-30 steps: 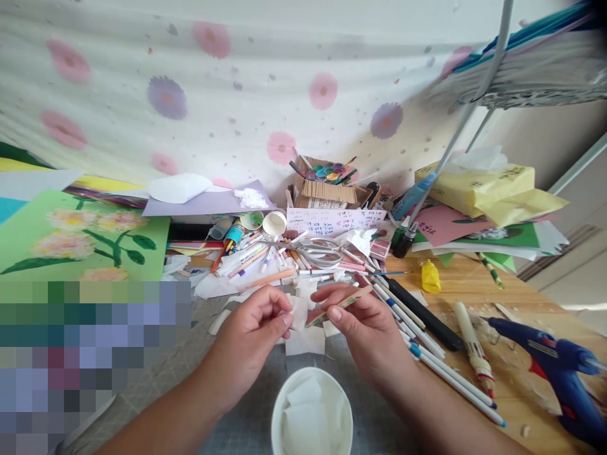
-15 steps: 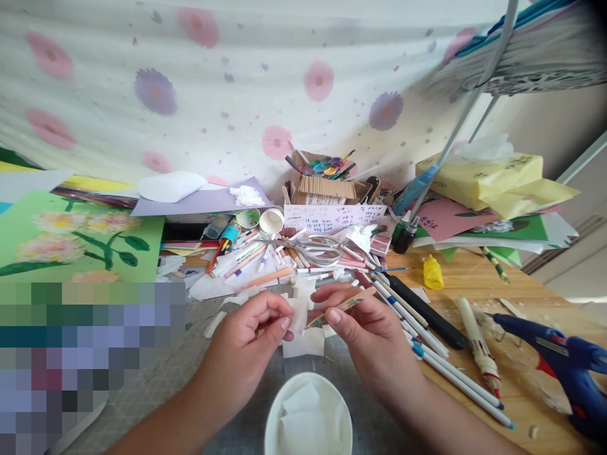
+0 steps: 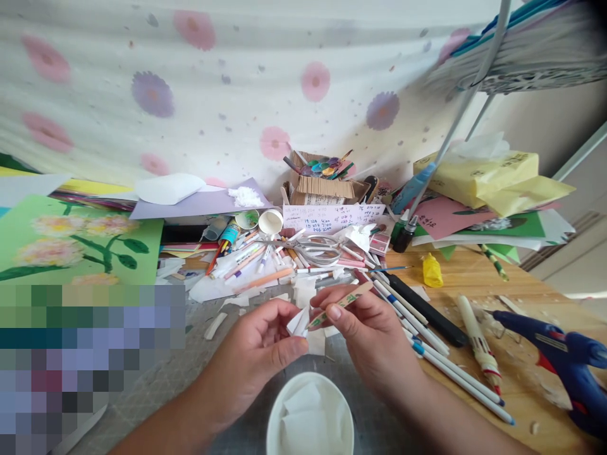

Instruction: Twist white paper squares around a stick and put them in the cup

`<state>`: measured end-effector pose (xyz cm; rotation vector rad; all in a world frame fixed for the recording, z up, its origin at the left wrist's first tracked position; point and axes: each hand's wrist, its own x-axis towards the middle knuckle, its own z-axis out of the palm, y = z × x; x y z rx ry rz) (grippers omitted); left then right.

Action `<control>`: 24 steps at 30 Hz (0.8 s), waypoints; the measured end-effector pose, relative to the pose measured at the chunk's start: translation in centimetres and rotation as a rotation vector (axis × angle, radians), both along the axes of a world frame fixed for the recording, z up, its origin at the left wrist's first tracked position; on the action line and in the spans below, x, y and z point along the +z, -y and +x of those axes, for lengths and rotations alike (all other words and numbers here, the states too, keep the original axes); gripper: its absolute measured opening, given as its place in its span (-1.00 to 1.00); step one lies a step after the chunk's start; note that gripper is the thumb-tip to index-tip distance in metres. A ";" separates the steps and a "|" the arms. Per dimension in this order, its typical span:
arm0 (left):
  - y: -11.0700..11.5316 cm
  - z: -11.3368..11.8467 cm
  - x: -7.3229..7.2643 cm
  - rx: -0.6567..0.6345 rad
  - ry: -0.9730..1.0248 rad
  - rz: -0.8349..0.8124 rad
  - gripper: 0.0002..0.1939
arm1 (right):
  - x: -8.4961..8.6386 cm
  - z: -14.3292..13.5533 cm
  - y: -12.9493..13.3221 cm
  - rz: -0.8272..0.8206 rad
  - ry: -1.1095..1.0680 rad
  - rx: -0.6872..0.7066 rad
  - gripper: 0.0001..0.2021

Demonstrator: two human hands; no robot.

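A small folded piece of white paper (image 3: 298, 321) is pinched between the thumb and fingers of my left hand (image 3: 265, 341). My right hand (image 3: 363, 325) grips a flat wooden stick (image 3: 348, 302) with green marks, its lower end touching the paper's right side. Below both hands stands a white bowl (image 3: 270, 423) with pieces of white paper inside. Another bit of white paper (image 3: 316, 343) lies on the grey mat just behind my left thumb.
Pens, pencils and scissors (image 3: 317, 250) are heaped at the back centre. On the right lie white markers, a black rod (image 3: 429, 313), a multicolour pen (image 3: 478, 347) and a blue glue gun (image 3: 545, 338). A flower painting (image 3: 137, 227) is at the left.
The paper in my left hand has turned and folded into a pointed shape. My left thumb has stretched rightward beneath it, and the stick has shifted slightly left and down.
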<state>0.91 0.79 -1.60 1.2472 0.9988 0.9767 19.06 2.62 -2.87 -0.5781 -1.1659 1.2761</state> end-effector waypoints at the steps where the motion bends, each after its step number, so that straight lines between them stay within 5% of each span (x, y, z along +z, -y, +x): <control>1: -0.1 0.0 0.1 0.009 -0.032 0.011 -0.79 | -0.1 0.0 0.0 -0.001 0.004 0.002 -0.81; 7: -0.4 -0.4 0.2 0.126 -0.185 0.046 -0.71 | -0.6 0.1 -0.2 -0.005 0.068 -0.010 -0.77; 13: -0.6 -1.3 -0.3 0.285 -0.106 0.026 -0.73 | -0.6 0.9 -0.6 0.034 0.299 -0.048 -0.86; 19: -0.6 -1.2 -0.1 0.272 -0.037 0.008 -0.73 | -0.1 1.2 -0.7 0.201 0.555 -0.109 -0.85; 24: -0.4 -1.1 -0.4 0.283 -0.029 0.003 -0.71 | 0.5 1.5 -0.4 0.320 0.516 -0.191 -0.89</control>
